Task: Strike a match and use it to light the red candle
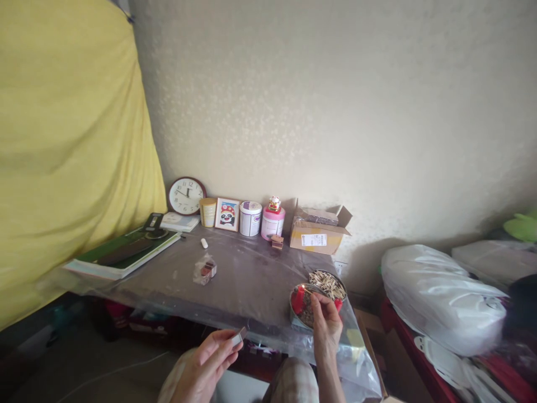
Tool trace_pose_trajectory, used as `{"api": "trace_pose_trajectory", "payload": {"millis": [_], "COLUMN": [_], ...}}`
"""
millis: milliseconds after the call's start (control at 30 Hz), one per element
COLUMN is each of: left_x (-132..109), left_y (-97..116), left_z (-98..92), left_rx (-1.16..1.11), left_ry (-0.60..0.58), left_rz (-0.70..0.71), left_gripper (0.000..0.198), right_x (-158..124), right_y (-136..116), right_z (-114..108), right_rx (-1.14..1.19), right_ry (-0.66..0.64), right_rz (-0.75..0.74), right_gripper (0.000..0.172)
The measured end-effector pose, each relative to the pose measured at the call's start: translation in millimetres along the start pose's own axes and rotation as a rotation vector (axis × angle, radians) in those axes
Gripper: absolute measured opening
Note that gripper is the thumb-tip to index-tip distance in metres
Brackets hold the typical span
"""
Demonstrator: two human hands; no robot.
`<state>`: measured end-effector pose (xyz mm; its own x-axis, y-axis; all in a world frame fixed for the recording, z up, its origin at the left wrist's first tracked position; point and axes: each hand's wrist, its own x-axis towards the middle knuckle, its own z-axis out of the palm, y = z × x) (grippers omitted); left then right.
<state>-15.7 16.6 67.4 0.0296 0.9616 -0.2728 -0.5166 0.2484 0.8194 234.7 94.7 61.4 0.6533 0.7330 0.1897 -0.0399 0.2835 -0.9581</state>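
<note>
My right hand [326, 319] pinches a thin matchstick [309, 290] over a round tin [300, 323] at the table's right front. A small bright flame shows where the match meets the top of a red candle [298, 301] standing in the tin. Part of a second red candle [338, 304] appears behind my fingers. Grainy brown filling surrounds the candles. Just behind stands a round container [344, 291] full of loose matchsticks [326, 282]. Over the table's front edge, my left hand [212, 361] is closed on a small matchbox [239, 336], held apart from the tin.
Plastic sheeting covers the table [251, 280]. A small plastic-wrapped packet [205, 270] and a white object [204, 243] lie mid-table. Along the wall stand a clock [187, 196], panda picture [227, 215], canisters [250, 219] and cardboard box [316, 238]. A large book [126, 254] lies left; white bags [440, 299] sit right.
</note>
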Motion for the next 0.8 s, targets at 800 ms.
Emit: {"api": "trace_pose_trajectory", "payload": {"millis": [800], "left_x": [-2.0], "left_y": [1.4], "left_z": [0.7], "left_rx": [0.020], "left_ry": [-0.004], "left_rz": [0.003], "left_gripper": [0.041], "right_x": [-2.6], "right_y": [-0.6], "right_z": [-2.5], "right_rx": [0.053], "right_ry": [-0.026], "right_rz": [-0.054], "right_gripper": [0.043]}}
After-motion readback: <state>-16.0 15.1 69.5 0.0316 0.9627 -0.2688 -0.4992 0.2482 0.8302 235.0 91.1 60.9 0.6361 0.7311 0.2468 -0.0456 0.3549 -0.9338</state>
